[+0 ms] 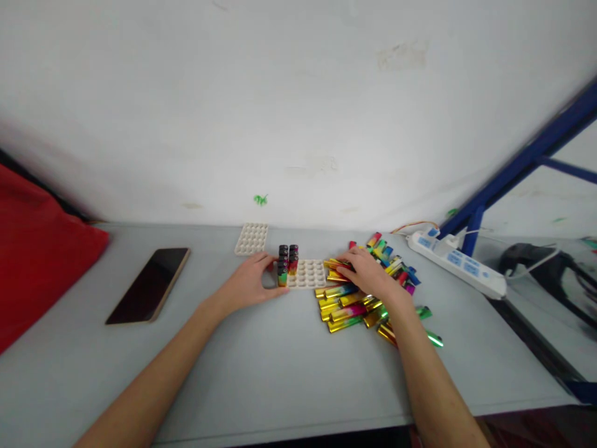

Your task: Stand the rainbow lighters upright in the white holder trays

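Observation:
My left hand (249, 283) is at the left end of a white tray (311, 274) with rows of round hollows, its thumb at the front edge and fingers behind, holding it steady. Several lighters (282, 267) with black tops stand upright in the tray's left columns; the rest of its visible hollows have none. Over the left part of a pile of shiny, colourful lighters (347, 314) is my right hand (366, 270), its fingers closed around a gold lighter (332, 264). The fingertips are partly hidden there.
A second white tray (252, 239) lies behind, near the wall. On the left are a dark phone (148, 286) and a red cloth-like item (41, 249). A white power strip (457, 264) with cables and a blue metal frame (513, 171) stand at the right.

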Tool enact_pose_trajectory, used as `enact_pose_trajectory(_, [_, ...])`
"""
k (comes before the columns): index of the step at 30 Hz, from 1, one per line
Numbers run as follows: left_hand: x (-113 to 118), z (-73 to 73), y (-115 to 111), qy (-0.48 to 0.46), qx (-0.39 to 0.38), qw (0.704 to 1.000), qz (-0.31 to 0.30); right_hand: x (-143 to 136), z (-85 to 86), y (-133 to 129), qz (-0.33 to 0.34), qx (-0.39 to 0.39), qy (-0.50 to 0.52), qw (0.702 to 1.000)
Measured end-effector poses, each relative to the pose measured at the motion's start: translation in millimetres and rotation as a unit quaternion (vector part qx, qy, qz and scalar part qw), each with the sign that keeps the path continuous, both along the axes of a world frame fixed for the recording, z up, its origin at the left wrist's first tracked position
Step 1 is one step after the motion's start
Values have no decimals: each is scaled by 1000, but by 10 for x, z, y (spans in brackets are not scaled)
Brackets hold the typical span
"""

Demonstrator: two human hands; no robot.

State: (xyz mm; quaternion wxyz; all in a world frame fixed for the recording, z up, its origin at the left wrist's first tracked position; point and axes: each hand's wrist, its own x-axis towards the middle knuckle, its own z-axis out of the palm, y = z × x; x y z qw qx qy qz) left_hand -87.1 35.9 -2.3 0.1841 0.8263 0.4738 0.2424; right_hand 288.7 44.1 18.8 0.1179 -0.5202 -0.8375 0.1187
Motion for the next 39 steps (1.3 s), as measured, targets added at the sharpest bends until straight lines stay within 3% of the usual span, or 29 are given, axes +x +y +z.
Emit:
enact_pose_trajectory(9, [5, 9, 5, 4, -7, 1000, -4, -42, 80, -35, -39, -8, 72, 997])
enact_pose_trajectory(18, [6, 20, 0, -3, -21, 1000, 0, -184, 114, -58, -71, 91, 216, 970])
enact_pose_trajectory(22, [-6, 4, 1, -1, -9, 1000, -3, -381, 120, -111, -83, 41, 290, 953])
enact_pose_trajectory(27, [-8, -19, 10, -1, -5, 1000, 1, -663, 55, -149, -126, -33, 392, 911])
enact_pose_trajectory(34, [-5, -10, 6, -3, -1, 1000, -5, -904, 169, -288, -18, -172, 497, 850])
enact_pose_trajectory(37, [-4, -7, -1, -1, -7, 1000, -1, -971, 176, -345, -26, -227, 523, 821])
enact_pose_trajectory(39, [-3, -10, -1, -1, -8, 1000, -3, -1018, 147, -365, -54, -208, 522, 825])
